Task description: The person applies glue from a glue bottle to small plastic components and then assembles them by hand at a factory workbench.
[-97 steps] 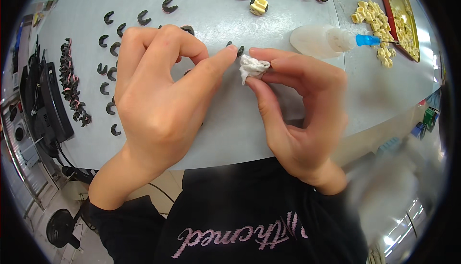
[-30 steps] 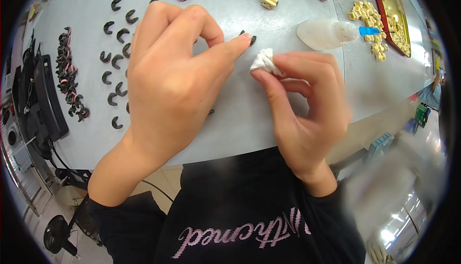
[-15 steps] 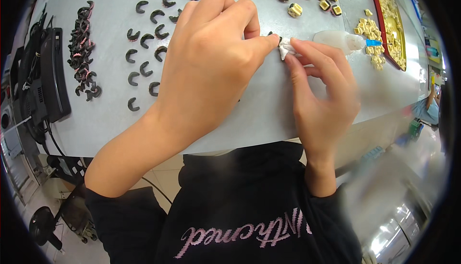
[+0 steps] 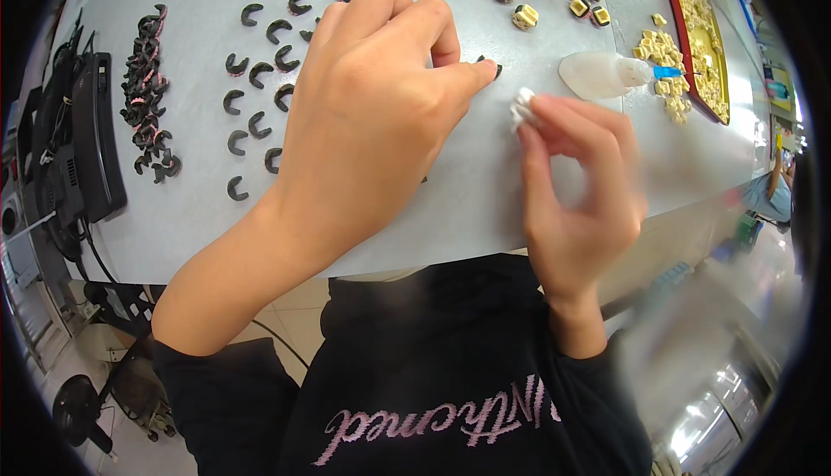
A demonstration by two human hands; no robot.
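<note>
Far left on the grey surface [image 4: 199, 216] sits a dark pile of clips [image 4: 149, 95], then loose rows of black C-shaped clips [image 4: 260, 73]. The left hand [image 4: 372, 121] pinches one small black clip [image 4: 489, 67] at its fingertips, pressed to the surface. Just right of it, apart, the right hand [image 4: 576, 190] grips a white plastic piece [image 4: 522, 106] between thumb and fingers (probably light, stiff and easily dropped; best held by its edges). Beyond lies a clear squeeze bottle [image 4: 602, 75].
</note>
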